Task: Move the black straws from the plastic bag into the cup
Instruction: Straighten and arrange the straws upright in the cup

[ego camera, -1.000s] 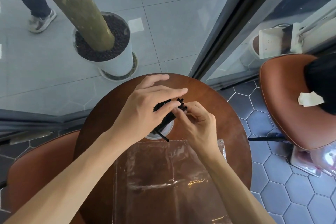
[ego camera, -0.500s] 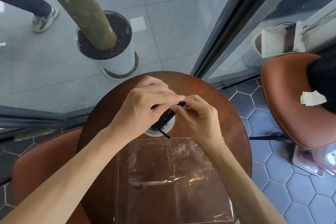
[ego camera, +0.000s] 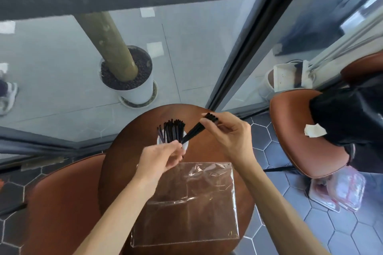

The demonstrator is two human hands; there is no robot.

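Your right hand [ego camera: 232,136] pinches a small bundle of thin black plastic straws [ego camera: 196,129] near their upper ends, thumb and fingertips closed tight round them. From that pinch the bundle slants down and to the left, so its lower tips sit at the rim of the white round cup [ego camera: 185,146], just below and left of your grip. That slant is what the coming move turns on: the long axis already points into the cup's mouth, and the bundle looks to need only standing up and letting go, or so I judge it.

Your left hand [ego camera: 161,156] is nearer the cup. It lies just on your side of the rim, fingers loosely curled toward the foot of the straws; whether it touches or holds any of them, you cannot tell from here, since the fingertips blur against the cup.

The larger fan of black straws [ego camera: 172,131] stands in the cup already, spread upward and away from you, left of the bundle you hold. All are slim, matt and dark, of even length.

The clear flat plastic bag [ego camera: 186,203] lies on the round brown wooden table [ego camera: 120,172], below both hands, and appears to hold no straws, so the task looks close to done.
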